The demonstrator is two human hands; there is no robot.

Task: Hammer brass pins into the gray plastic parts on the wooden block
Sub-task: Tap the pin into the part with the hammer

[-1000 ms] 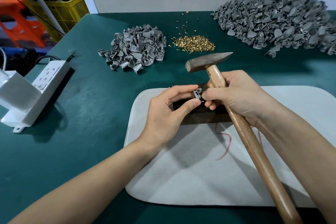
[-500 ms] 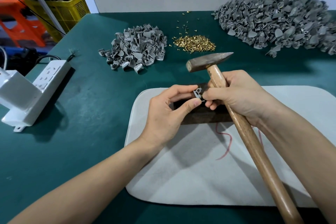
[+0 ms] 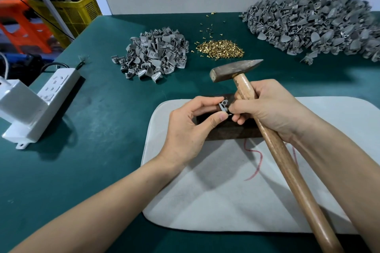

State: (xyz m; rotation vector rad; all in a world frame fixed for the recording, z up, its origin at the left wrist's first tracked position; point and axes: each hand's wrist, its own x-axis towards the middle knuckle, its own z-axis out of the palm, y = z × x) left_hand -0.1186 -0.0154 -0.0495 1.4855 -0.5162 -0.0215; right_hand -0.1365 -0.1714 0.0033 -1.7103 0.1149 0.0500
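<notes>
The left hand [image 3: 185, 129] pinches a gray part [image 3: 223, 106] over the wooden block [image 3: 230, 130] — the right hand [image 3: 269, 113] curls its fingers around the hammer [image 3: 275, 150].

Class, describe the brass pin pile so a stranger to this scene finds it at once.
At the far side of the dark green tabletop, look between the small heap of gray plastic parts and the large gray heap. The low mound of brass pins lies there, the only shiny gold thing among gray.

Wooden block [image 3: 231, 132] mostly out of sight; hammer [image 3: 284, 160] handle end off-frame
</notes>
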